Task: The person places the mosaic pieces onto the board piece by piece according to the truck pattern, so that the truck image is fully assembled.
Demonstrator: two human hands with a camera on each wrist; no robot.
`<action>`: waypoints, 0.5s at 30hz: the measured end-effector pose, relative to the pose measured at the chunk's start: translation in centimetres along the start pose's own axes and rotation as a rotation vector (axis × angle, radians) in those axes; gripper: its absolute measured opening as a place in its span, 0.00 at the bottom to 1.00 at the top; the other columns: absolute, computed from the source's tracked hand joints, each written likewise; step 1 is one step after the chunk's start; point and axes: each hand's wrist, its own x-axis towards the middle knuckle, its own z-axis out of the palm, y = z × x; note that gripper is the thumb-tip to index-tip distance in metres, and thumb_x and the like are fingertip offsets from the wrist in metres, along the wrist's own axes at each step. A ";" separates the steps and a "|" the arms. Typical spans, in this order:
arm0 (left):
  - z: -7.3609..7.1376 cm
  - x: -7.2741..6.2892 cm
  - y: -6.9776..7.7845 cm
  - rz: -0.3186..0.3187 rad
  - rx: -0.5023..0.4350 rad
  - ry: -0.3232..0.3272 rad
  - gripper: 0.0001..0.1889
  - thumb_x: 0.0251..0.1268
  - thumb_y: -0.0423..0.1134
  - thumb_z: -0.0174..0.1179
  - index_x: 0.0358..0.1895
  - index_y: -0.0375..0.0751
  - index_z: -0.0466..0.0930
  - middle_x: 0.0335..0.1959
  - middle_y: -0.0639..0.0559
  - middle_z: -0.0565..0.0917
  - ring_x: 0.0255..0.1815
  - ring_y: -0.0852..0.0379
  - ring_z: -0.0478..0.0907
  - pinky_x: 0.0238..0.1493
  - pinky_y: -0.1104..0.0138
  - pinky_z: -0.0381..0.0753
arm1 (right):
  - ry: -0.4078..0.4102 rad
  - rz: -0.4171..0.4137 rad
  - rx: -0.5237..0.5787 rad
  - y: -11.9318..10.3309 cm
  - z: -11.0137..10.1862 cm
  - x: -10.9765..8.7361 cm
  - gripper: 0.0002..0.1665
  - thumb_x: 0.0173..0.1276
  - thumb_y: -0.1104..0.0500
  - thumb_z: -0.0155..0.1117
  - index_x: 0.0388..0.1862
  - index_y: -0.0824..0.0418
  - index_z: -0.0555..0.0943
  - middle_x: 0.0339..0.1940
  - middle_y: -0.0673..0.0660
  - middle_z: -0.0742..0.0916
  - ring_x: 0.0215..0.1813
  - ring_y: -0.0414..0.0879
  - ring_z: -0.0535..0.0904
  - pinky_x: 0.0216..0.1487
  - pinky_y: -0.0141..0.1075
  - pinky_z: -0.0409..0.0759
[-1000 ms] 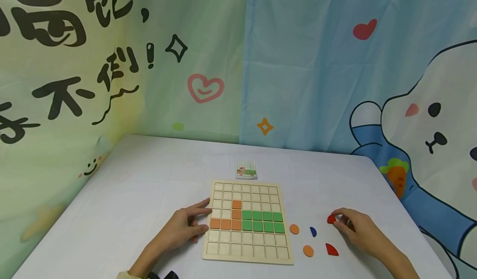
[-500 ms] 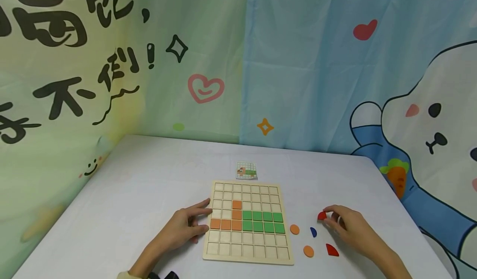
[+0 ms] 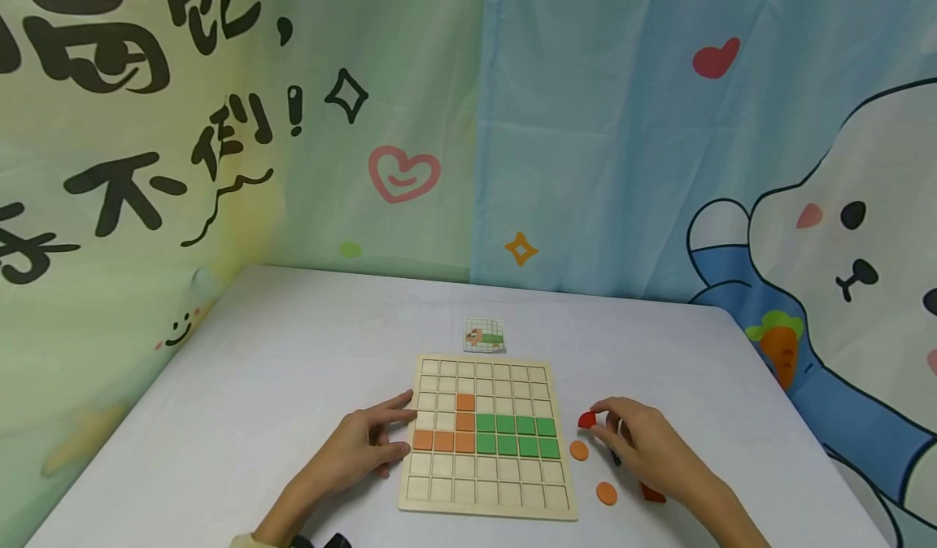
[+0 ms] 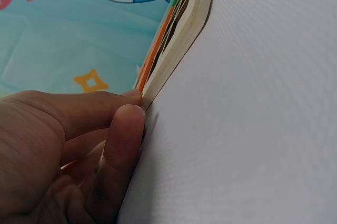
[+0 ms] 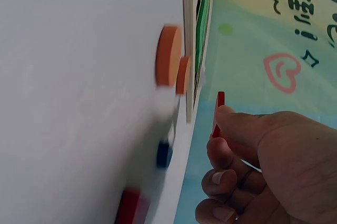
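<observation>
A wooden grid board (image 3: pixel 486 495) lies on the white table, with orange and green square tiles in some of its cells. The fingertips of my left hand (image 3: pixel 369 442) touch the board's left edge; the left wrist view shows the thumb and forefinger against that rim (image 4: pixel 174 50). Between thumb and forefinger, my right hand (image 3: pixel 651 450) pinches a red quarter-circle piece (image 3: pixel 586 420), held above the table just right of the board. In the right wrist view the red piece (image 5: pixel 220 100) appears edge-on, its lower part behind the fingers.
Two orange discs (image 3: pixel 579 450) (image 3: pixel 606 493) lie right of the board. A dark blue half-round piece (image 3: pixel 616 457) and another red piece (image 3: pixel 654 495) are partly covered by the right hand. A small picture card (image 3: pixel 483 335) lies behind the board.
My right hand has moved left, carrying the red quarter-circle piece toward the board and passing over the blue piece and the other red one. The left hand and board have stayed put.
</observation>
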 end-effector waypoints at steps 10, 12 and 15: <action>0.0 0.0 0.0 -0.002 -0.002 0.002 0.29 0.67 0.32 0.72 0.70 0.30 0.78 0.85 0.37 0.62 0.19 0.62 0.77 0.27 0.71 0.79 | 0.006 -0.089 0.048 -1.8 0.8 1.2 0.13 0.75 0.56 0.70 0.55 0.57 0.85 0.30 0.43 0.79 0.30 0.32 0.69 0.32 0.28 0.73; 0.0 -0.1 0.0 0.000 0.003 0.001 0.29 0.67 0.32 0.71 0.70 0.30 0.78 0.85 0.37 0.62 0.19 0.62 0.77 0.26 0.71 0.79 | -0.004 -0.094 0.051 -2.2 1.0 1.4 0.14 0.76 0.55 0.70 0.56 0.57 0.85 0.31 0.43 0.79 0.30 0.31 0.69 0.32 0.28 0.73; 0.0 -0.1 0.0 0.003 0.004 -0.003 0.29 0.67 0.32 0.71 0.70 0.30 0.78 0.85 0.36 0.62 0.19 0.62 0.77 0.27 0.71 0.79 | -0.010 -0.114 0.061 -2.7 1.3 1.8 0.15 0.77 0.54 0.69 0.57 0.59 0.84 0.31 0.43 0.80 0.29 0.31 0.69 0.32 0.28 0.74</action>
